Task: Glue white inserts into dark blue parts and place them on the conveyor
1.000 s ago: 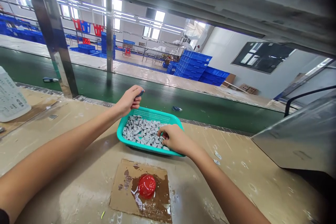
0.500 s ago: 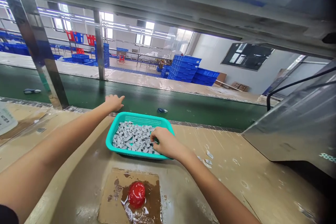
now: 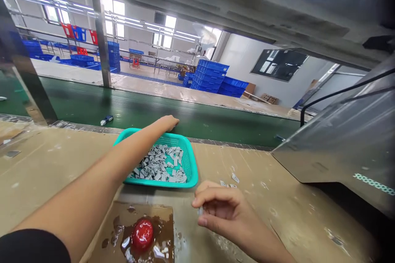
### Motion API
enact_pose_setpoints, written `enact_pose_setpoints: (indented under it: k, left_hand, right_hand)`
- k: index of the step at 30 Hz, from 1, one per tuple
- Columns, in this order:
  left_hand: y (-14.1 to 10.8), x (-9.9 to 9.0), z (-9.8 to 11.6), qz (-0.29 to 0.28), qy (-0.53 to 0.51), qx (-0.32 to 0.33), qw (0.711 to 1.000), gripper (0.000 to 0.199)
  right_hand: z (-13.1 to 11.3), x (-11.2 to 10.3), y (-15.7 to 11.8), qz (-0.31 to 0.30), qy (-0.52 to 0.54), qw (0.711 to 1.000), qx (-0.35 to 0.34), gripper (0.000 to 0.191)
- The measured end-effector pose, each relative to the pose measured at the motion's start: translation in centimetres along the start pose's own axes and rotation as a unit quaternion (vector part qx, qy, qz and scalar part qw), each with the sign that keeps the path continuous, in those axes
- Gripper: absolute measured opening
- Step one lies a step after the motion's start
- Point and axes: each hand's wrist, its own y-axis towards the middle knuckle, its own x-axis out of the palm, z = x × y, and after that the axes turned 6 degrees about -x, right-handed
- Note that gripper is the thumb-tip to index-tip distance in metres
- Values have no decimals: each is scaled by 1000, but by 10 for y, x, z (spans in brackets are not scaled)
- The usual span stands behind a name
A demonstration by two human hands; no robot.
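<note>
My right hand (image 3: 225, 215) pinches a small grey plastic piece (image 3: 200, 211) between thumb and fingertips, just right of the basket's near corner. My left arm stretches across the turquoise basket (image 3: 191, 164), and my left hand (image 3: 168, 123) is over the green conveyor belt (image 3: 210, 121); its fingers are mostly hidden. Many loose grey plastic pieces (image 3: 157, 163) lie in the basket. A wet red lump (image 3: 142, 234) sits on a soaked cardboard sheet (image 3: 165, 213) in front of it.
Several grey pieces (image 3: 235, 178) lie right of the basket. A small navy-and-white item (image 3: 106, 120) rides the belt at left, another dark one (image 3: 279, 138) at right. A metal post (image 3: 27, 65) stands at left, a metal housing (image 3: 342, 131) at right. Blue crates (image 3: 210, 74) are stacked beyond.
My right hand has left the basket and come nearer with a grey piece. My left hand has moved right along the belt. The items on the belt have travelled right.
</note>
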Motion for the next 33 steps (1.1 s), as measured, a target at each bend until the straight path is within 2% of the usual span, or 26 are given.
enact_pose_setpoints:
  k: [3,5,9,11,13,16,18,21,24,33]
  left_hand:
    - [-7,-13,-12,27,-20,-29,999,15]
    - [-15,-28,-17,59,-41,-43,996,11]
    - [-44,-60,-19,146,-116,-56,981,31]
    - [-68,-71,-16,163,-166,-59,971,33]
    - [-98,-78,-11,145,-277,-51,948,30]
    - [-146,-80,-1,90,-484,-33,870,21]
    - [-172,-78,4,67,-549,-35,833,16]
    - [-191,-72,10,31,-583,-60,810,15]
    - [-193,-69,13,-1,-602,-66,795,14]
    - [-202,-71,18,-39,-619,-65,782,12]
  right_hand:
    - [9,4,-4,14,97,992,84,14]
    - [10,8,-4,21,113,987,112,16]
    - [8,15,-3,77,108,986,97,20]
    - [8,17,-3,83,121,985,94,19]
    - [11,19,-3,67,140,983,101,19]
    - [15,21,-1,29,138,982,123,24]
    - [15,22,0,10,115,983,146,23]
    - [14,22,0,-7,80,982,173,24]
    - [13,18,1,-18,39,984,173,22]
    - [18,22,2,-1,13,980,197,25]
